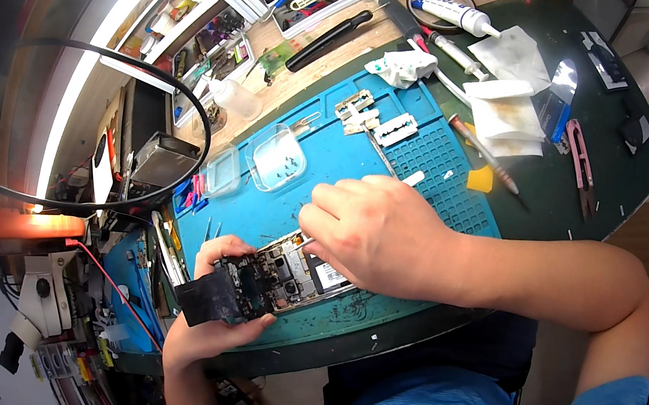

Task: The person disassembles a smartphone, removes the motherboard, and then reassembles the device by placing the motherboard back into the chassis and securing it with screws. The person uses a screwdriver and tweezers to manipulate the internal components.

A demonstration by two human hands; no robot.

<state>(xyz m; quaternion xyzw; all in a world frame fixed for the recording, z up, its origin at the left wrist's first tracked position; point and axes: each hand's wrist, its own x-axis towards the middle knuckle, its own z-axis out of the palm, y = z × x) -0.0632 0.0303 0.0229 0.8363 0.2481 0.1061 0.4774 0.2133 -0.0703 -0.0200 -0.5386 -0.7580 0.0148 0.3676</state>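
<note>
An opened phone (pixel 291 274) with its circuit board and battery bared lies tilted over the near edge of the blue mat. My left hand (pixel 211 340) is closed round its left end, thumb on the near side and fingers on the far side. A black flap (pixel 207 300) sticks out at that end. Over the middle of the phone, my right hand (pixel 378 233) is closed in a pinch, fingertips pointing down at the far edge of the board. A small thin tip shows below the fingers; the rest is hidden, so its kind is unclear.
The blue work mat (pixel 333 148) bears a clear plastic box (pixel 276 158) with small parts, razor blades (pixel 395 130) and a crumpled tissue (pixel 401 68). To the right lie a brush-like pen (pixel 487 154) and pink pliers (pixel 578 163). A black cable (pixel 205 118) loops at left.
</note>
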